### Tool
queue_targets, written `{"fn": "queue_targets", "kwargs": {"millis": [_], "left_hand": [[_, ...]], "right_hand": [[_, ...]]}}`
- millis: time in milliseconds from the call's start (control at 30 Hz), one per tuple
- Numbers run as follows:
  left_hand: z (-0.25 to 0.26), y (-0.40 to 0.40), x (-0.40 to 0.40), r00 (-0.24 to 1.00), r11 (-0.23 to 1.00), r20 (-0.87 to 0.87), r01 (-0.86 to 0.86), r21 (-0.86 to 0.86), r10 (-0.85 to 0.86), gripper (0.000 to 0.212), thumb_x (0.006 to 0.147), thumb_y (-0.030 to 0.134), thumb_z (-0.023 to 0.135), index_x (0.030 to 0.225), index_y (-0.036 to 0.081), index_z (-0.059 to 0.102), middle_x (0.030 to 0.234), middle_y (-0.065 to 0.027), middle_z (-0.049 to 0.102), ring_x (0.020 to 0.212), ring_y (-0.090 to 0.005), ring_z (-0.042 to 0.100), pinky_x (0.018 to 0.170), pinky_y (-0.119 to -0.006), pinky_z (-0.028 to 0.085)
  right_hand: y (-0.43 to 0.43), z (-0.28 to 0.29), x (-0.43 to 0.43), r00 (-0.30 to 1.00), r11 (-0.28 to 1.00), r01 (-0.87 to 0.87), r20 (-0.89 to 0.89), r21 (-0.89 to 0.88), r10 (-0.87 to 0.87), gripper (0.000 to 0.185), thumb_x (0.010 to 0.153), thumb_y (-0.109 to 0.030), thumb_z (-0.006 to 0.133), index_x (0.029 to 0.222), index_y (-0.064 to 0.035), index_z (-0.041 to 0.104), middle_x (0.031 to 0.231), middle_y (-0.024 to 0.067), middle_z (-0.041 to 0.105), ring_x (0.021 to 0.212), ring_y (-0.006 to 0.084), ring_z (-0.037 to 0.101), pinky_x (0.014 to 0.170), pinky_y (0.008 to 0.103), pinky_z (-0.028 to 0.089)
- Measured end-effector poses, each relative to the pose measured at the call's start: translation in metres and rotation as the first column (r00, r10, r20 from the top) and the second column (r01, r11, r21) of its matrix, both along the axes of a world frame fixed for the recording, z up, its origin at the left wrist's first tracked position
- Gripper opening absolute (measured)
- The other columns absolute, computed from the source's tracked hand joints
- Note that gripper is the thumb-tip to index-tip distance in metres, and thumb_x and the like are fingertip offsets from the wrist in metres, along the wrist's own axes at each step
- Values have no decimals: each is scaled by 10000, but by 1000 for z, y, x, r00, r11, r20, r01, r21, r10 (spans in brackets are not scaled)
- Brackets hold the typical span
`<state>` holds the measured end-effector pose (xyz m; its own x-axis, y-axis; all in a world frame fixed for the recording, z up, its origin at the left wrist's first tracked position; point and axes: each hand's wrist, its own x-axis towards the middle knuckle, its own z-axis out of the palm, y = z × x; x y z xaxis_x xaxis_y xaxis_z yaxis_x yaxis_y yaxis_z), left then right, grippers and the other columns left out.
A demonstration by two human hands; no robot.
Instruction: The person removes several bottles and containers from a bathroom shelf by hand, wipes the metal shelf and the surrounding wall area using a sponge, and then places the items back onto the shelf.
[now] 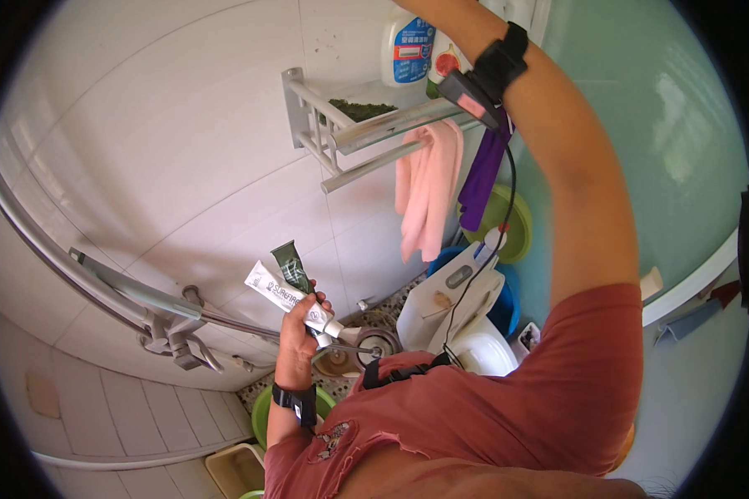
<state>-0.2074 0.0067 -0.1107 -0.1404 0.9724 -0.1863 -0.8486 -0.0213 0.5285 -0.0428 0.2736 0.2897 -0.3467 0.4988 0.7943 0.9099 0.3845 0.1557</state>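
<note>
My left hand (299, 321) is closed around two squeeze tubes, a white one (274, 288) and a dark green one (291, 267). Their flat ends point up and their white caps come out below my fingers. My right hand is out of view past the top edge. The right forearm, with a black strap and a small device (471, 96) on the wrist, reaches up past a wall-mounted glass shelf (399, 125). On that shelf are a white bottle with a blue label (406, 53), another bottle partly hidden by my arm, and a dark green mesh-like item (361, 111).
A pink towel (427, 187) and a purple cloth (484, 181) hang under the shelf. Below are green and blue basins, a white plastic container (440, 299) and a floor drain area. A metal rail (56, 240) and shower mixer (178, 340) are at left, frosted glass at right.
</note>
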Motion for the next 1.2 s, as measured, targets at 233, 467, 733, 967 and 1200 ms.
{"fn": "queue_targets", "kwargs": {"millis": [233, 467, 733, 967, 1200], "left_hand": [[-6, -5, 6, 1000, 1000, -14, -2, -26, 1, 324, 814, 32, 541, 1129, 24, 464, 837, -108, 541, 717, -212, 555, 642, -334, 493], [-15, -24, 13, 999, 999, -40, -3, -41, 2, 325, 808, 46, 554, 1121, 21, 471, 837, -105, 547, 708, -214, 565, 633, -340, 499], [9, -21, 17, 997, 1000, -82, 5, 6, -4, 334, 806, 40, 553, 1123, 6, 458, 830, -109, 541, 711, -218, 559, 634, -332, 494], [10, -1, 20, 997, 1000, -74, 16, 25, -14, 335, 797, 35, 557, 1117, 2, 460, 829, -120, 545, 710, -226, 559, 636, -333, 495], [8, 11, 13, 996, 1000, -88, -10, 1, 10, 329, 796, 37, 559, 1111, 5, 471, 824, -115, 550, 699, -227, 564, 629, -340, 499]], "right_hand": [[-38, -57, -21, 861, 578, -142, 188, -803, 473, 404, 735, -194, 639, 1121, -87, 595, 756, 82, 620, 586, 151, 610, 454, 260, 467], [-33, -81, -15, 842, 189, -245, -112, -951, 527, 354, 744, -90, 623, 1097, -71, 600, 739, 73, 610, 568, 146, 596, 461, 259, 475], [-41, -86, -14, 875, 278, -278, -123, -920, 469, 341, 725, -171, 715, 992, 2, 590, 839, 113, 612, 586, 185, 597, 484, 294, 499], [-18, -85, -12, 890, 258, -183, -49, -949, 453, 372, 677, -278, 753, 885, -2, 615, 703, 76, 591, 502, 147, 514, 424, 282, 421], [15, -41, -15, 919, 913, -244, 223, -327, 325, 328, 771, -311, 542, 880, -20, 647, 791, 176, 642, 706, 295, 631, 647, 398, 498]]}}
